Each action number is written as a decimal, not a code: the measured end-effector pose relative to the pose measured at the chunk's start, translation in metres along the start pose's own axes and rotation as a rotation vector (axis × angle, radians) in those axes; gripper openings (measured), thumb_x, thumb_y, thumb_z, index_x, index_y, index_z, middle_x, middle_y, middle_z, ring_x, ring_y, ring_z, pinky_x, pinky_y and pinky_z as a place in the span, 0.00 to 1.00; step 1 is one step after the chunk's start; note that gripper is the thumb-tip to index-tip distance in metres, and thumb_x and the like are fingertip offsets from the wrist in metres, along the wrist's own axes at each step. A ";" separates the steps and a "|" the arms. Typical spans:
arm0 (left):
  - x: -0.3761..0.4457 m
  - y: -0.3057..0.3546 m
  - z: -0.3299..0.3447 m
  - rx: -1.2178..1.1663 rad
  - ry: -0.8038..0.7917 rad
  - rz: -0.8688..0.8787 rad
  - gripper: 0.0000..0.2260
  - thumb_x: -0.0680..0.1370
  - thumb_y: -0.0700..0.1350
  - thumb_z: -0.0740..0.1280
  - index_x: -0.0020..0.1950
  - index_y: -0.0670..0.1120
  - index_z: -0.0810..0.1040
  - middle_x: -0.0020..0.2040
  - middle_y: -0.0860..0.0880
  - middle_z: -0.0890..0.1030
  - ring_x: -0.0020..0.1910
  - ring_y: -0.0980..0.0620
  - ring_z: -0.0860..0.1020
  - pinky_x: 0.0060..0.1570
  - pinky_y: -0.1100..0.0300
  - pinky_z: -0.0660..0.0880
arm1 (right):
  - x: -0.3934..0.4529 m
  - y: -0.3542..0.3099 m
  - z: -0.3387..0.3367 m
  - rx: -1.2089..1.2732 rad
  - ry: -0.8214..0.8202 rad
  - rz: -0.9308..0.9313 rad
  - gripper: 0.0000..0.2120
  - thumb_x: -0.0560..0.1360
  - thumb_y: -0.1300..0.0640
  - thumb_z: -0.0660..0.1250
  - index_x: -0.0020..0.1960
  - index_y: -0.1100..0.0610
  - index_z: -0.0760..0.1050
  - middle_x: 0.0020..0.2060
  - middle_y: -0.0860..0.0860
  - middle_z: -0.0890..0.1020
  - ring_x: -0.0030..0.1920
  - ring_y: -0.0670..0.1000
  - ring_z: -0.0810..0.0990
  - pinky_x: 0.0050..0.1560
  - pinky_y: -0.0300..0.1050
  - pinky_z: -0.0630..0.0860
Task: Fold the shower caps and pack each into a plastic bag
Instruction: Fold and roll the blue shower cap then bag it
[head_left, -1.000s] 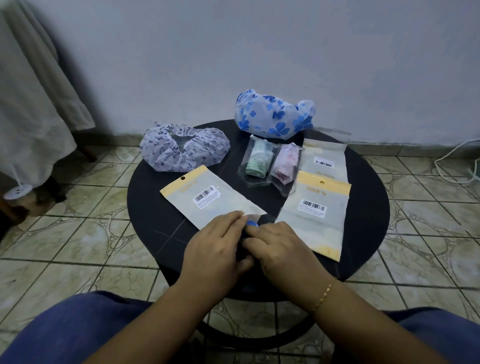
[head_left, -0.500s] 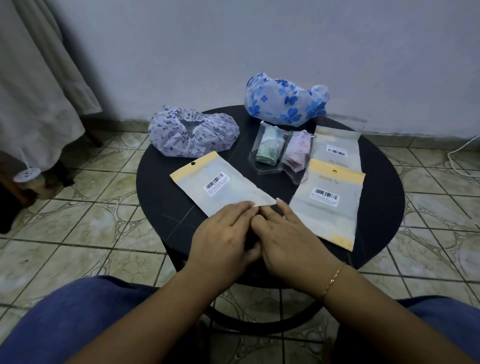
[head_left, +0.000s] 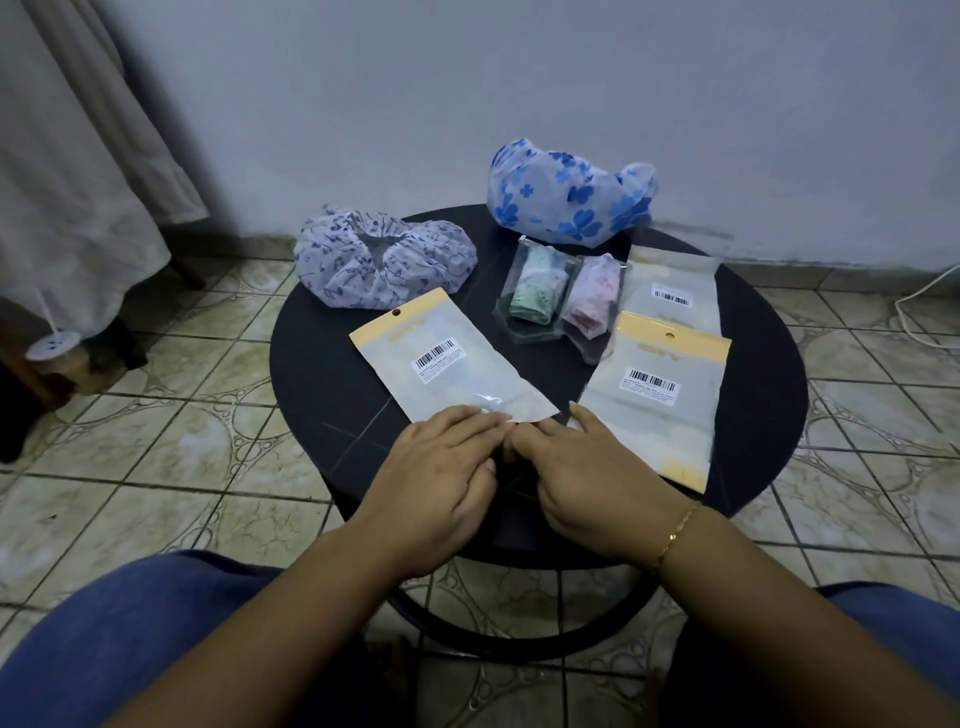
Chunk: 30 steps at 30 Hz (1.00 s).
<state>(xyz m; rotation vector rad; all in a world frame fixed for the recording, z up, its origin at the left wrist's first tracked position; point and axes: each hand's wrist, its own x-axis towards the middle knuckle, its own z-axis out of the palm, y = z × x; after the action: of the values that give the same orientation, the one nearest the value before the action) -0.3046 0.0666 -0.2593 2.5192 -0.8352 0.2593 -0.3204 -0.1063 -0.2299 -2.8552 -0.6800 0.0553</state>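
Status: two shower caps are folded and packed. The green cap (head_left: 531, 283) and the pink cap (head_left: 594, 299) each sit rolled inside a clear bag at the centre of the round table (head_left: 332, 415), side by side and touching.

Remaining: two caps lie unfolded at the far edge, the lilac cap (head_left: 382, 265) at far left and the blue-flowered cap (head_left: 569, 200) at far right, well apart.

Empty bags: three. The left bag (head_left: 452, 364) lies angled, the right bag (head_left: 657, 400) partly overlaps the rear bag (head_left: 672, 283).

My left hand (head_left: 441, 467) and my right hand (head_left: 587, 475) lie palm-down, fingertips together at the near corner of the left bag. Whether they press or pinch something beneath, I cannot tell; the fingers hide it.

Judgement: roughly half complete, with three empty bags for two visible loose caps.
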 end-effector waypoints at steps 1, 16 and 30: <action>-0.001 0.001 -0.001 -0.018 0.002 0.003 0.27 0.75 0.53 0.46 0.69 0.51 0.72 0.67 0.58 0.72 0.69 0.60 0.62 0.63 0.65 0.56 | 0.000 0.000 -0.001 0.012 -0.002 0.000 0.17 0.73 0.61 0.50 0.60 0.51 0.65 0.53 0.49 0.75 0.56 0.49 0.70 0.73 0.48 0.43; 0.000 -0.003 -0.011 -0.162 0.229 -0.138 0.17 0.75 0.57 0.57 0.56 0.51 0.78 0.51 0.62 0.77 0.52 0.63 0.73 0.51 0.67 0.68 | 0.004 0.005 -0.007 0.457 0.407 0.241 0.11 0.77 0.58 0.61 0.58 0.53 0.75 0.47 0.42 0.74 0.47 0.40 0.70 0.44 0.26 0.63; 0.015 -0.015 -0.033 -1.148 0.455 -0.909 0.17 0.75 0.34 0.65 0.59 0.51 0.70 0.49 0.55 0.75 0.50 0.51 0.78 0.45 0.55 0.76 | 0.044 -0.004 -0.008 1.431 0.112 0.678 0.23 0.72 0.64 0.70 0.65 0.66 0.67 0.41 0.58 0.80 0.28 0.50 0.76 0.21 0.38 0.71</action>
<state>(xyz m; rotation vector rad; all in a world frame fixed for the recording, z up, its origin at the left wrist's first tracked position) -0.2840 0.0854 -0.2318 1.4104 0.3445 0.0052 -0.2820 -0.0841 -0.2209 -1.5222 0.3344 0.3208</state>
